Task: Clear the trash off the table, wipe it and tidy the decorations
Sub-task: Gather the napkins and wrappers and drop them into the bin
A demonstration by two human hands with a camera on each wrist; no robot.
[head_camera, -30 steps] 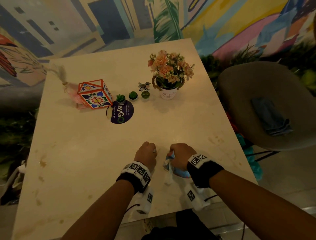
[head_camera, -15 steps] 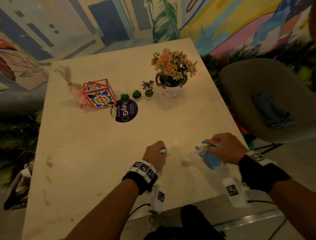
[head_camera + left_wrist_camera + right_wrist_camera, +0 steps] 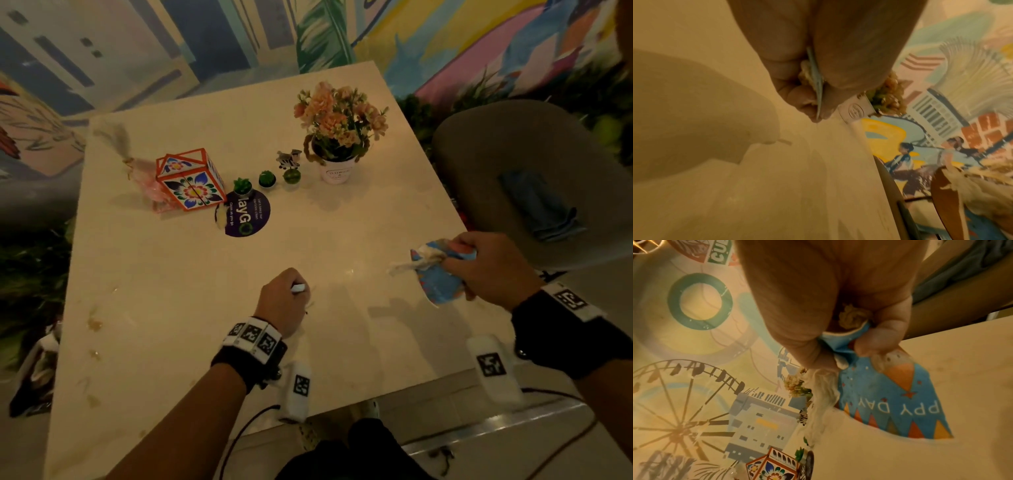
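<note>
Right hand [image 3: 489,267] fisted round blue paper wrapper [image 3: 436,279] and crumpled tissue [image 3: 411,262], raised over tabletop [image 3: 171,308] at edge nearest chair [image 3: 513,144]. Wrapper reads "PPY DAY" in right wrist view. Left hand [image 3: 282,303] curled, knuckles down on tabletop, pinching small pale scrap [image 3: 298,287] and crumbly bits [image 3: 804,74]. Beyond left hand: purple sticker [image 3: 248,214], three small green plants [image 3: 267,179], patterned box [image 3: 190,180], flower pot [image 3: 337,169]. Brown stains [image 3: 94,323] toward tabletop's left edge. Blue cloth [image 3: 541,205] on chair.
</note>
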